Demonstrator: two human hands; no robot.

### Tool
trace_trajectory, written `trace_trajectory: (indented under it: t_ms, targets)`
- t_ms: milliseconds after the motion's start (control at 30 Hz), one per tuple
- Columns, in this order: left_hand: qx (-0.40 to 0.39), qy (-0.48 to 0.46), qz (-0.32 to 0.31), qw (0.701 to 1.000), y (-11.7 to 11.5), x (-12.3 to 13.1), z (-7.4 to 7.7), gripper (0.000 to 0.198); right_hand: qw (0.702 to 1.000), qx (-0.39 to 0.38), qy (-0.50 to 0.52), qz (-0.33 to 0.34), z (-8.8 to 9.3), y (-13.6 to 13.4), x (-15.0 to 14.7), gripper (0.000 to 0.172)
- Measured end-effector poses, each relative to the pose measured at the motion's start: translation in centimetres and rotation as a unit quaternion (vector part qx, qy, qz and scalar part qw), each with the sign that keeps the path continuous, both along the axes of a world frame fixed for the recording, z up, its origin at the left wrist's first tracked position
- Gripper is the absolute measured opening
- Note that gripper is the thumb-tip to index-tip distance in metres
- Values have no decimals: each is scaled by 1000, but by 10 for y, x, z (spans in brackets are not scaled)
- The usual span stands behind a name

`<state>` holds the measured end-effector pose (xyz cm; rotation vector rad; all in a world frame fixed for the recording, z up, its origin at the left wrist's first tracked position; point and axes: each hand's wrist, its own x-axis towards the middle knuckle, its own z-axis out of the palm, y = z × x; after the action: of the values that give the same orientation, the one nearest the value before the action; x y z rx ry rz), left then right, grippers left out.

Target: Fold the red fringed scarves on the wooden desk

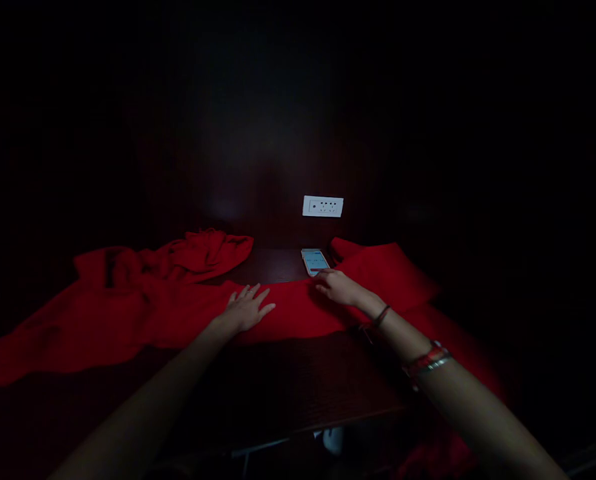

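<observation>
A long strip of red cloth lies across the dark wooden table. My left hand rests flat on it, fingers spread, a ring on one finger. Farther right, my right hand is over the cloth's far edge with its fingers bent together. Its fingertips are at the near end of a phone with a lit screen. Whether those fingers pinch something thin is too dark to make out. Bracelets circle my right forearm.
Bunched red cloth lies at the back left. More red cloth is piled at the right and hangs down past the table's edge. A white wall socket is on the dark panel behind. The table's front edge faces me.
</observation>
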<state>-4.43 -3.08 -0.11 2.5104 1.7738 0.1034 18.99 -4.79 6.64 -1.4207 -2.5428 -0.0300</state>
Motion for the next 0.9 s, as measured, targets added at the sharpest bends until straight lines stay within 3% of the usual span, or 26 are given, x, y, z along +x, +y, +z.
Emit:
trace_trajectory:
  t_ms: [67,200,300,367,433,500,567,633,733,833,900]
  targets:
    - [-31,-5,28,999,-2,2,2,68,999,-14,18,-25,-9,20,-21,34]
    - [-72,-1,83,994,-6,2,13,83,997,-38,58,18,-41,29,-51,59]
    - [-110,6,103,989,-6,-4,21,90,996,-88,32,9,-61,23,-53,61]
    - [-102,6,109,989,-4,-9,22,84,995,-102,20,-11,-67,22,-46,61]
    - [-27,0,107,994,0,-15,20,67,996,-86,17,-23,-66,24,-38,59]
    - [80,-3,86,993,7,-21,18,50,999,-36,21,-30,-62,28,-31,54]
    - [133,2,56,990,15,-25,19,39,999,26,25,-40,-56,33,-28,46]
    - [101,3,20,995,25,-27,26,30,997,60,19,-50,-49,40,-28,41]
    - [22,-15,-57,998,38,-26,48,16,999,12,-6,-37,-37,50,-32,40]
    - [38,-85,-133,987,39,-26,68,16,999,-46,6,12,-28,54,-38,39]
    - [72,-133,-157,976,34,-29,73,21,998,-57,13,35,-25,54,-39,30]
